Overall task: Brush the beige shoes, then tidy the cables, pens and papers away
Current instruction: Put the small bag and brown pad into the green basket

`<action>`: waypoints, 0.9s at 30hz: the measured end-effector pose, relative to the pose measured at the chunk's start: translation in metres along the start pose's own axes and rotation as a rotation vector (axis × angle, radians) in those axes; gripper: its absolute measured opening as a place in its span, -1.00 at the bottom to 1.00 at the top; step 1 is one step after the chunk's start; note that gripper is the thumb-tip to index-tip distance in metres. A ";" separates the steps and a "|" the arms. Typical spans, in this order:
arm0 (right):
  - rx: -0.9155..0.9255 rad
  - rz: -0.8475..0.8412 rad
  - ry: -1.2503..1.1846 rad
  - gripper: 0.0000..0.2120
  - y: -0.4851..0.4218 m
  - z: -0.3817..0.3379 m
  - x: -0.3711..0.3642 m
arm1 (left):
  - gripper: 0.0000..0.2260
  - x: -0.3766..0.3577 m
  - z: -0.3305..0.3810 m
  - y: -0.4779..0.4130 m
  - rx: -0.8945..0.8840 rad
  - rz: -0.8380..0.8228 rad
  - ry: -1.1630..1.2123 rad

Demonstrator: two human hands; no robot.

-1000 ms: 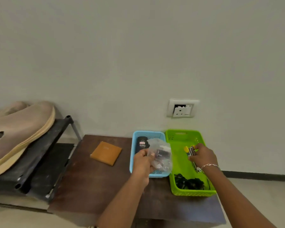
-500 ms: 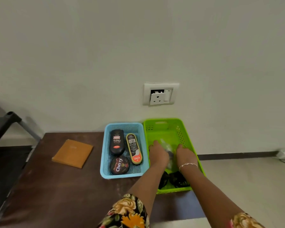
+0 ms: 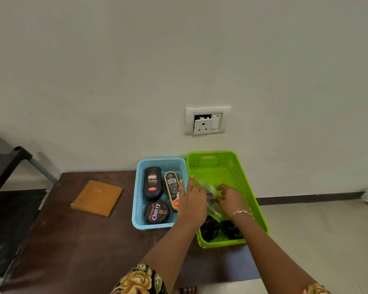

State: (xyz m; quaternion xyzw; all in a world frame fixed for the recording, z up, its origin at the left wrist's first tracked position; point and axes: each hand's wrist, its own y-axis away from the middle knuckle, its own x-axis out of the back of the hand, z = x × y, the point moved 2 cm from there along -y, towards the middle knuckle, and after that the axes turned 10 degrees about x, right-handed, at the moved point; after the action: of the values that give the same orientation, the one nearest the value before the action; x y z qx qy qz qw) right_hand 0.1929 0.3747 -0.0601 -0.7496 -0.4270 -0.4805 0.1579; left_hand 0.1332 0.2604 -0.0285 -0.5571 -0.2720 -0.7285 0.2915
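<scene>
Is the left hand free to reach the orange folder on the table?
Probably yes: the left hand looks open and empty, and the orange folder lies uncovered on the table to its left. The right hand seems to pinch the plastic bag.

I saw smooth, perforated plastic in the green basket (image 3: 253, 187) and blue basket (image 3: 137, 198), crinkled shiny film on the clear bag (image 3: 206, 186), a matt, scuffed dark wooden table (image 3: 72, 240), a matt brown paper envelope (image 3: 97, 197) left of centre, and a glossy polish tin (image 3: 156, 212).
</scene>
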 end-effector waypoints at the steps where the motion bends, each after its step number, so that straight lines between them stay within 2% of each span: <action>1: 0.013 -0.022 -0.019 -0.55 -0.002 0.000 -0.002 | -0.56 0.000 -0.001 0.001 0.005 -0.002 0.005; 3: 0.114 -0.051 0.029 -0.43 -0.005 -0.002 -0.007 | -0.53 0.003 -0.003 0.005 0.011 0.023 0.028; 6: 0.321 -0.161 0.315 -0.42 -0.002 -0.010 -0.022 | -0.50 -0.002 -0.011 0.004 0.050 0.100 -0.022; 9: 0.311 -0.229 0.535 -0.44 0.003 -0.012 -0.029 | -0.53 -0.005 -0.019 0.004 0.049 0.156 0.011; 11: 0.300 -0.175 0.557 -0.43 0.004 -0.016 -0.027 | -0.56 -0.011 -0.023 0.005 0.044 0.117 0.020; 13: 0.456 -0.113 0.570 -0.37 0.006 -0.020 -0.029 | -0.62 -0.013 -0.026 0.006 0.030 0.124 0.025; 15: 0.549 -0.155 0.675 -0.33 0.008 -0.012 -0.037 | -0.63 -0.014 -0.025 0.005 0.033 0.122 0.042; 16: 0.525 -0.192 0.684 -0.32 0.007 -0.007 -0.039 | -0.61 -0.012 -0.024 0.005 0.033 0.136 0.055; 19: 0.635 -0.249 0.736 -0.28 0.008 -0.011 -0.026 | -0.57 -0.005 -0.028 0.010 0.037 0.046 0.143; 21: 0.544 -0.221 0.567 -0.38 0.008 -0.013 -0.014 | -0.50 -0.001 -0.038 0.016 0.042 0.053 0.168; 24: 0.407 0.082 0.183 -0.52 0.013 -0.021 0.005 | -0.58 0.003 -0.063 0.027 0.078 0.110 0.273; 27: 0.430 0.290 0.014 -0.68 0.019 -0.052 0.015 | -0.65 0.008 -0.097 0.043 0.101 0.272 0.462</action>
State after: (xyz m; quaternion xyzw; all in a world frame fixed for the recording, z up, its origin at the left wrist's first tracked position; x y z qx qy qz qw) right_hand 0.1796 0.3372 -0.0186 -0.7489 -0.4064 -0.3562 0.3835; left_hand 0.0999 0.1599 -0.0404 -0.3924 -0.1571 -0.7757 0.4687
